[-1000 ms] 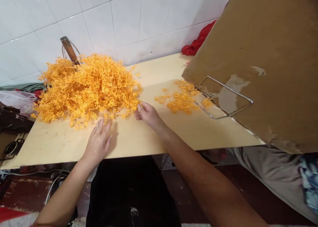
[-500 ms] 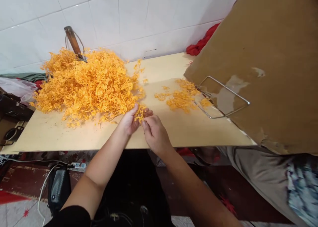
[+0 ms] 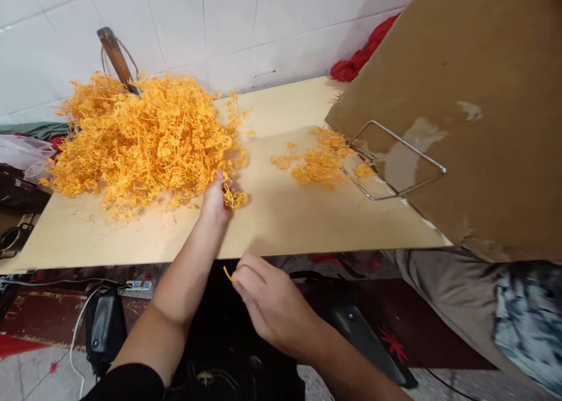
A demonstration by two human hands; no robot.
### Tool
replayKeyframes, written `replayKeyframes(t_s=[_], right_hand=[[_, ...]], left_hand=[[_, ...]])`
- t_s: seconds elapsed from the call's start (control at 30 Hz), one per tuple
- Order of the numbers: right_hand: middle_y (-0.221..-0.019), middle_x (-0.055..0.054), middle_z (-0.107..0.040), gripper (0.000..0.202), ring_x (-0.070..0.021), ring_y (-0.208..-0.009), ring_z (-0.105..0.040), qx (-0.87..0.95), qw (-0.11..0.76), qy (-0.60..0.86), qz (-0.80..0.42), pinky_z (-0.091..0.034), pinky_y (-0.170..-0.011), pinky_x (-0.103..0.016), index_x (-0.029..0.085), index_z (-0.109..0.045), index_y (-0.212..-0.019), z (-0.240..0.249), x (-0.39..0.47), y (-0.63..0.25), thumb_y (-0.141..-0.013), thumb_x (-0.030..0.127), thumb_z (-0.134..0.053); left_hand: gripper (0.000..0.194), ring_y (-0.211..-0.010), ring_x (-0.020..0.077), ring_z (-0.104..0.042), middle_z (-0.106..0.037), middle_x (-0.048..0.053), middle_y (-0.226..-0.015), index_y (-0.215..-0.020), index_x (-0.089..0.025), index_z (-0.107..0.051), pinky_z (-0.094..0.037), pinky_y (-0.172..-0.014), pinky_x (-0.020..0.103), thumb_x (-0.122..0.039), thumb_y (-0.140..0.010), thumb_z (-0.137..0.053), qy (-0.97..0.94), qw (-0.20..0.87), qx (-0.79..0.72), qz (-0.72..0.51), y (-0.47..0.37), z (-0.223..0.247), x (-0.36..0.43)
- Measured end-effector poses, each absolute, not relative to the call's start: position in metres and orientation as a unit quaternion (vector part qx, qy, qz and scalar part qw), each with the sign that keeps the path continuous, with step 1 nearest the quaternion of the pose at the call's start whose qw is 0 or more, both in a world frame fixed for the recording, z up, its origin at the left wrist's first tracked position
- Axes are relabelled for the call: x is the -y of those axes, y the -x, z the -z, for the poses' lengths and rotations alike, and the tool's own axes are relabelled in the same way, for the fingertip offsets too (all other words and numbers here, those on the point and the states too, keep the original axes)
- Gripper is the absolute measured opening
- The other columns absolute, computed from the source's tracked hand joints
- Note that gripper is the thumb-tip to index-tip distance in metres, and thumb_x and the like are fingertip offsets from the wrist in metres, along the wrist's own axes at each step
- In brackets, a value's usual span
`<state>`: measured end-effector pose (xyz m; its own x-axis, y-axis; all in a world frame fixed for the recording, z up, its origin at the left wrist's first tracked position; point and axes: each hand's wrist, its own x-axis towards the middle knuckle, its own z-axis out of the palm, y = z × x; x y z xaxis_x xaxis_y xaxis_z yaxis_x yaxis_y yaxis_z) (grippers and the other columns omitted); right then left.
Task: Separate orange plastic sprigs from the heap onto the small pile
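A big tangled heap of orange plastic-looking sprigs (image 3: 162,137) covers the left half of the table. My left hand (image 3: 216,201) is at the heap's lower right edge, closed around a sprig (image 3: 235,197) whose curly tips stick out past the fingers. Below the table's front edge, my right hand (image 3: 263,292) is pinched shut on a short thin orange stem piece (image 3: 228,274). To the right of the heap lies a smaller scatter of loose orange pieces (image 3: 320,158).
A large cardboard sheet (image 3: 483,126) with a bent metal wire frame (image 3: 404,146) stands at the right. Red material (image 3: 362,50) lies behind it by the tiled wall. A wooden handle (image 3: 116,58) rises behind the heap. Another person's leg (image 3: 448,307) is at the lower right.
My right hand has pulled away from my left hand, down and toward my body, with the thin orange piece. My left hand has shifted slightly left, still holding the sprig.
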<state>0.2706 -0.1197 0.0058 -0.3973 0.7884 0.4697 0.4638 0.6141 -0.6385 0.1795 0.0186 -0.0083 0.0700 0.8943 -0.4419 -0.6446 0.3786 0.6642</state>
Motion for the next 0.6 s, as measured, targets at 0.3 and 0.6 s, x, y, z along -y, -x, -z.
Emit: replayKeyframes(t_s=[0.3,0.6], right_hand=[[-0.061,0.003,-0.041,0.026,-0.0090,-0.050,-0.039,0.502,0.545,0.543,-0.396,-0.035,-0.048,-0.023,0.019,-0.049,-0.089,0.009,0.059,-0.300,-0.080,0.044,-0.047],[-0.062,0.002,-0.048,0.030,-0.0098,-0.052,-0.043,0.612,0.419,0.554,-0.378,-0.035,-0.052,-0.025,0.019,-0.048,-0.079,0.025,0.045,-0.283,-0.078,0.048,-0.047]], left_hand=[[0.027,-0.043,0.0068,-0.050,-0.057,0.000,-0.056,-0.071,-0.012,-0.054,-0.040,-0.044,0.019,-0.029,-0.087,-0.040,-0.170,0.810,-0.389,-0.405,-0.173,0.007,-0.002],[0.012,-0.046,0.0067,-0.051,-0.055,-0.002,-0.051,-0.067,-0.013,-0.053,-0.043,-0.054,0.019,-0.016,-0.078,-0.051,-0.184,0.775,-0.410,-0.445,-0.180,0.011,0.000]])
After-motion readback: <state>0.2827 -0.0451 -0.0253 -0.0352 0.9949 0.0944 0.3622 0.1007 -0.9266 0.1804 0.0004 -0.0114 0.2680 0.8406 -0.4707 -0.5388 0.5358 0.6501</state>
